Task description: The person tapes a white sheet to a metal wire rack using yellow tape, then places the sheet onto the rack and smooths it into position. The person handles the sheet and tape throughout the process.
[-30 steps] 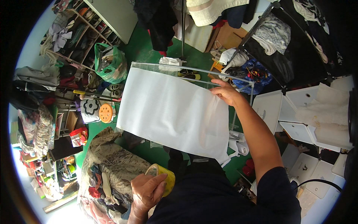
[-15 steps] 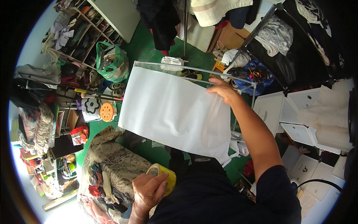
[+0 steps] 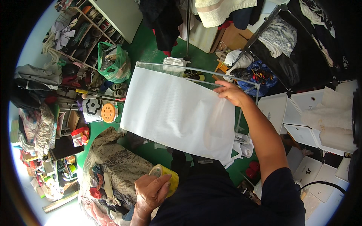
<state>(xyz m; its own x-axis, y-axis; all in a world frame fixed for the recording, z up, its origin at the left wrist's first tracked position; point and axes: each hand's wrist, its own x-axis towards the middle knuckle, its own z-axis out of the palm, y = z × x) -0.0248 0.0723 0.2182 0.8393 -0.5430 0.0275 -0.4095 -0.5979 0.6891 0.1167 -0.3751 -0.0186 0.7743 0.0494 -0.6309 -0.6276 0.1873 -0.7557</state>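
Observation:
A large white sheet lies tilted across a thin grey metal frame in front of me. My right hand rests at the sheet's far right edge, close to the frame's bar. Its fingers are stretched out and touch the edge, not wrapped round it. Low in the view, just left of my body, my left hand is closed on a yellow cup-shaped container with a greyish inside. My fingers hide part of its side, and I cannot make out what it contains.
Left of my left hand is a patterned cloth heap with loose clothes. A round orange stool top and a green plastic bag stand farther left. White boxes line the right side. A blue bag sits behind the frame.
My right hand has slid a little to the right along the sheet's edge. My left hand still grips the yellow container, nearly unmoved.

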